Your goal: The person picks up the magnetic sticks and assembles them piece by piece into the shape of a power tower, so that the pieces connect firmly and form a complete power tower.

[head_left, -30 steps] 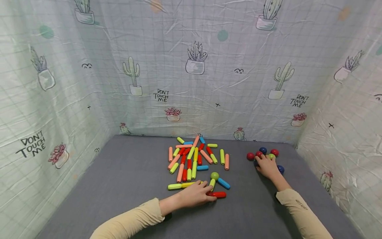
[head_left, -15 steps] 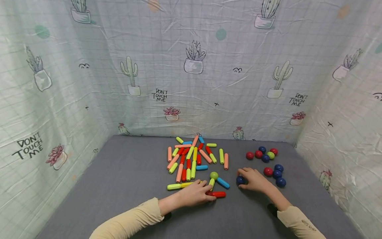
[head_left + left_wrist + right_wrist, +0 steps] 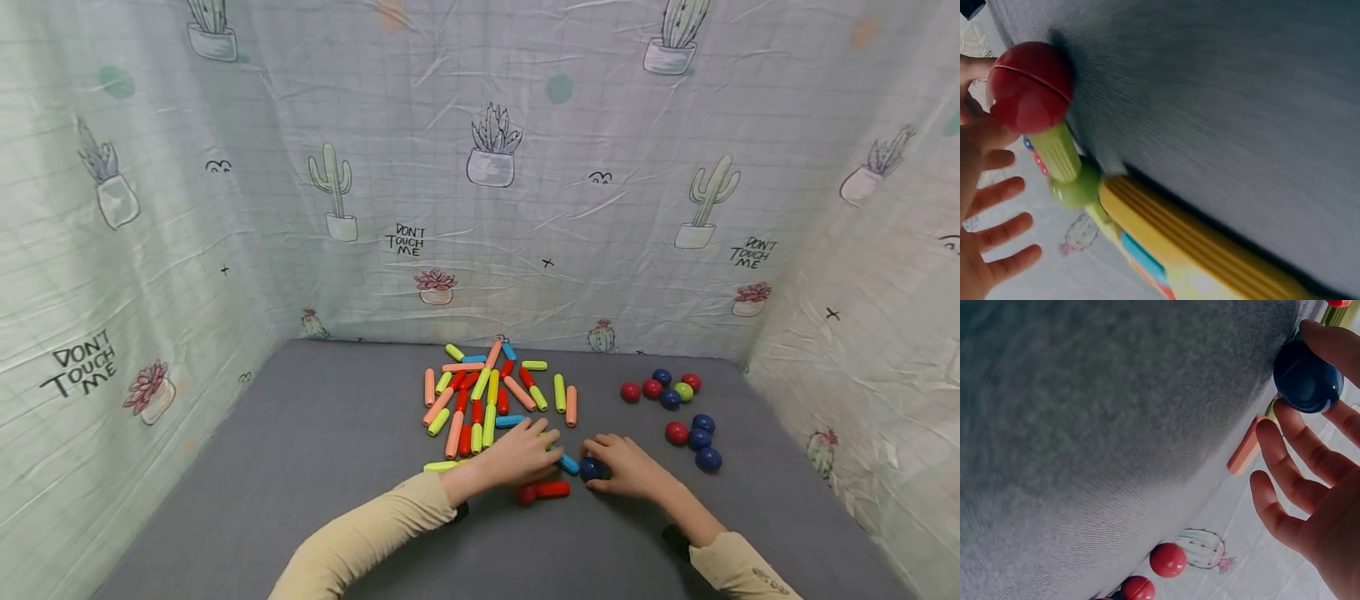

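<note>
With its thumb and fingers, my right hand (image 3: 628, 468) pinches a dark blue ball (image 3: 590, 469) near the end of a blue stick (image 3: 569, 462). The right wrist view shows that blue ball (image 3: 1307, 378) between thumb and fingertips. My left hand (image 3: 519, 454) hovers over the near pieces, its fingers spread in the left wrist view; its thumb is partly hidden behind a red ball (image 3: 1032, 94). A short green stick (image 3: 1059, 153) runs from that red ball to a green ball (image 3: 1079, 181). Below the hand, a red stick (image 3: 553, 489) touches the red ball.
Several coloured sticks (image 3: 492, 392) lie grouped behind the left hand. Red, blue and green balls (image 3: 683, 392) are scattered at the right, with a nearer cluster of blue balls (image 3: 701, 439). A patterned curtain (image 3: 480, 250) surrounds the grey table (image 3: 300, 467).
My right hand has brought the blue ball from the right-hand cluster leftward to the blue stick. My left hand has left the red ball and shifted up and right over the green ball.
</note>
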### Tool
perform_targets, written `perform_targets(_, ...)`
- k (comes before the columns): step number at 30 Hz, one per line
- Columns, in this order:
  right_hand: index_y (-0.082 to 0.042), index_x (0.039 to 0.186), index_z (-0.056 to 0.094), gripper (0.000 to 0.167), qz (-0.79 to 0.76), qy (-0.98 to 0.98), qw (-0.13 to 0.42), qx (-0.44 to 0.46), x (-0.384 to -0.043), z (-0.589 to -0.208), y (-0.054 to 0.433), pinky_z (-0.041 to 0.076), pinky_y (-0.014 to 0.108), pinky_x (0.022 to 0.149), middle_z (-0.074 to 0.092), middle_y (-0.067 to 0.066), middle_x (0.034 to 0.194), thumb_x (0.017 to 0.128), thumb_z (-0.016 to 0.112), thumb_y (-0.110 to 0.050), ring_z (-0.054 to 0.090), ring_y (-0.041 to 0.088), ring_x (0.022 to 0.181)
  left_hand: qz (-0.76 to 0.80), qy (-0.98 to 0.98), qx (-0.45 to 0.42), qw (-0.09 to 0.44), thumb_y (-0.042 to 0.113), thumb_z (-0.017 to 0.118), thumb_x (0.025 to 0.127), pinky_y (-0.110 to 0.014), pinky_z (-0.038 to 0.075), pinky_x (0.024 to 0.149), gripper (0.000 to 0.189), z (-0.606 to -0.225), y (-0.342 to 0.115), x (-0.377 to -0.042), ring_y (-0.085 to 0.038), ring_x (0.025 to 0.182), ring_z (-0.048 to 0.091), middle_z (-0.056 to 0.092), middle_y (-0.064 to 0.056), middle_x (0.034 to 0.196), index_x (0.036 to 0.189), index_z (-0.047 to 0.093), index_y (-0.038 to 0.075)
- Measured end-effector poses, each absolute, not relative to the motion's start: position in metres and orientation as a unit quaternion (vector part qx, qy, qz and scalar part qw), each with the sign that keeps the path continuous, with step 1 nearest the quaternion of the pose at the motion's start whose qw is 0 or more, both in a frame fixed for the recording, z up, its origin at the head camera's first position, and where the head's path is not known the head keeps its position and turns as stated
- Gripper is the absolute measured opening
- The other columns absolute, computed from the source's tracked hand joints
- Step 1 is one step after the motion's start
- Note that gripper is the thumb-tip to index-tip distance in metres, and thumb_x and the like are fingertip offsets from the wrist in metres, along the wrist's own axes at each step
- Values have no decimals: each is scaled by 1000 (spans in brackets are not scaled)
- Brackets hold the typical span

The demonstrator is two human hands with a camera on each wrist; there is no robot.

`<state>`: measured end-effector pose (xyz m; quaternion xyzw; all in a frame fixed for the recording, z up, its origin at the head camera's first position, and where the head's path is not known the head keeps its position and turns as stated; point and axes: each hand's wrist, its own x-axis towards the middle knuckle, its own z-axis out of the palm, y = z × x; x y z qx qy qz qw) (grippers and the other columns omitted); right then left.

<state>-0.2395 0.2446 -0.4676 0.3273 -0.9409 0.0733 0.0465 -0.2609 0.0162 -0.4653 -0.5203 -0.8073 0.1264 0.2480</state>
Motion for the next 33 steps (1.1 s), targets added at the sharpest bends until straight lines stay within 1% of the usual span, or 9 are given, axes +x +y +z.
perform_targets(4, -19, 93, 56, 32, 79, -941, 51, 325, -238, -469, 244, 42, 36, 67, 54, -5, 86, 70, 73, -33, 51, 12, 78, 160, -821, -507, 210, 42, 50, 88, -30, 43, 84, 29, -472, 36, -269, -15, 99, 49, 58, 6, 109, 111, 59, 28)
perform_targets(7, -18, 93, 55, 32, 83, -942, 50, 322, -237, -470, 243, 42, 36, 67, 55, -5, 86, 71, 72, -33, 50, 13, 78, 171, -829, -497, 191, 37, 52, 88, -31, 42, 86, 25, -476, 43, -271, -15, 98, 49, 60, 7, 107, 112, 59, 30)
perform_targets(11, -19, 93, 55, 32, 91, -944, 51, 314, -237, -470, 242, 40, 34, 67, 56, -5, 88, 71, 72, -35, 50, 12, 78, 175, -836, -484, 189, 31, 53, 88, -33, 41, 87, 26, -475, 43, -271, -15, 98, 49, 59, 7, 107, 114, 57, 31)
perform_targets(18, -21, 93, 55, 34, 101, -945, 66, 306, -237, -468, 240, 38, 30, 66, 55, -8, 87, 70, 72, -39, 47, 7, 76, 155, -845, -475, 191, 32, 52, 89, -32, 39, 84, 29, -471, 36, -268, -16, 98, 49, 59, 5, 110, 117, 55, 30)
perform_targets(21, -21, 93, 55, 34, 97, -944, 70, 307, -237, -468, 239, 37, 29, 65, 54, -9, 86, 70, 71, -39, 46, 6, 75, 133, -839, -480, 220, 36, 52, 89, -30, 41, 81, 26, -472, 30, -261, -15, 94, 49, 59, 4, 105, 113, 56, 28)
perform_targets(25, -22, 91, 54, 33, 94, -943, 73, 309, -236, -469, 238, 35, 28, 63, 53, -10, 83, 70, 71, -40, 45, 5, 72, 108, -822, -500, 249, 44, 49, 88, -26, 39, 72, 22, -472, 21, -247, -13, 84, 50, 58, 5, 95, 98, 59, 27)
perform_targets(27, -22, 90, 54, 32, 96, -942, 74, 312, -235, -469, 238, 34, 27, 62, 53, -11, 81, 70, 72, -40, 45, 4, 71, 112, -820, -507, 240, 47, 49, 87, -26, 37, 69, 24, -473, 16, -240, -12, 82, 48, 57, 5, 92, 92, 59, 27)
perform_targets(29, -22, 88, 53, 32, 102, -941, 70, 316, -234, -469, 238, 33, 27, 62, 53, -12, 79, 70, 72, -40, 45, 4, 70, 116, -824, -509, 220, 49, 49, 86, -26, 35, 69, 25, -474, 13, -235, -13, 82, 47, 56, 5, 92, 89, 60, 27)
perform_targets(33, -21, 89, 53, 31, 118, -939, 44, 319, -233, -469, 235, 33, 27, 63, 54, -13, 79, 71, 71, -40, 45, 4, 71, 123, -834, -505, 187, 46, 53, 85, -26, 37, 68, 23, -477, 11, -230, -13, 84, 45, 56, 4, 93, 92, 62, 27)
